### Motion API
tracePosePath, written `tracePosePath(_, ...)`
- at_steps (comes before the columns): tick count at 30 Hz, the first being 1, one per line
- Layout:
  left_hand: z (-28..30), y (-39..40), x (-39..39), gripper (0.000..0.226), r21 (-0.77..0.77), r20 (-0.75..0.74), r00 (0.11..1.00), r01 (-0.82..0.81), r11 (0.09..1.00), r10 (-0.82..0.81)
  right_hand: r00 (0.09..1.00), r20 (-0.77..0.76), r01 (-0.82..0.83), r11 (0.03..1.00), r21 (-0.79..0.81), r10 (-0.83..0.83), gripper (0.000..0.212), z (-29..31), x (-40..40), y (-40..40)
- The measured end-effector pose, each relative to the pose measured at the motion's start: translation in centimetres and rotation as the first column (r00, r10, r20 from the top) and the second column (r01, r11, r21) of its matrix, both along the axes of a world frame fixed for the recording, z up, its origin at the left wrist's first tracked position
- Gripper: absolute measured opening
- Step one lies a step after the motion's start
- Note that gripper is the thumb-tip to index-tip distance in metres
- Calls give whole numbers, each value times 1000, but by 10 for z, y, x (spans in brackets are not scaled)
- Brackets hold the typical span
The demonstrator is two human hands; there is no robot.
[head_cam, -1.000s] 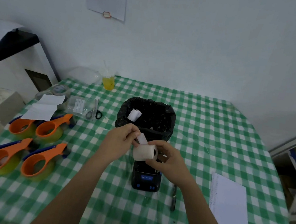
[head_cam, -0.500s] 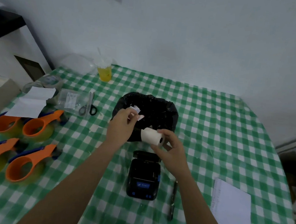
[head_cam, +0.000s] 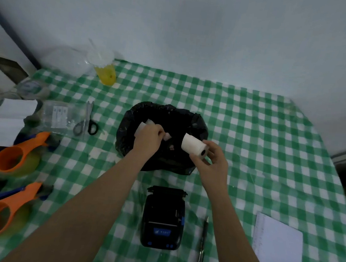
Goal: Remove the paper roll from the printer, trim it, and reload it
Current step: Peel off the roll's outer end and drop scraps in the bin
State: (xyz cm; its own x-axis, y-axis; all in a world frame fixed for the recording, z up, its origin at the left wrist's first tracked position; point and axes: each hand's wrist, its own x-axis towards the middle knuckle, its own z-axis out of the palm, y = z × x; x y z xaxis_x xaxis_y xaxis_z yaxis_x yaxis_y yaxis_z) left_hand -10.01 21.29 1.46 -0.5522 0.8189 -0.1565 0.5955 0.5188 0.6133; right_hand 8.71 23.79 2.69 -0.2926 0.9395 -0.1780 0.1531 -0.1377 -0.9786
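Pinching the paper roll (head_cam: 195,144) between thumb and fingertips, the right hand (head_cam: 212,163) holds it at its near end, where the dark core hole faces the camera; the rest of the roll juts up and to the left, away from the palm, and hangs over the right part of the black bin bag (head_cam: 160,161). The left hand (head_cam: 149,137) is closed over the bag's opening, gripping a small torn paper strip (head_cam: 167,136) whose pale end shows at the fingertips. The two hands are apart, and the strip does not touch the roll. Another white scrap (head_cam: 142,126) lies in the bag just behind the left hand.

Nearer the person, the printer (head_cam: 163,218) sits on the green checked tablecloth (head_cam: 252,128) with its lid open and its paper bay showing dark. A pen (head_cam: 202,243) lies just beside it on the right, and a white notepad (head_cam: 278,253) farther right. To the left of the bag lie scissors (head_cam: 86,122), and orange tape dispensers (head_cam: 15,158) stand by the table's left edge.
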Motion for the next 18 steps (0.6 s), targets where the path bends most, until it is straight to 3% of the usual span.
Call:
tracePosePath(7, -19, 5, -11, 25, -28, -85, 993, 85, 996, -87, 1000, -10, 2, 1000, -25, -3, 39, 3, -4, 2)
tracePosePath(11, -5, -1, -8, 22, 68, -35, 997, 66, 995, -64, 998, -53, -24, 999, -32, 22, 38, 14, -4, -6)
tracePosePath(15, 36, -21, 9, 30, 204, 252, 965, 12, 979, -64, 992, -107, -72, 996, -58, 66, 37, 27, 3, -19)
tracePosePath(18, 62, -47, 23, 34, 225, 547, 819, 55, 973, -173, 981, -175, -115, 983, -146, 89, 36, 33, 10, -33)
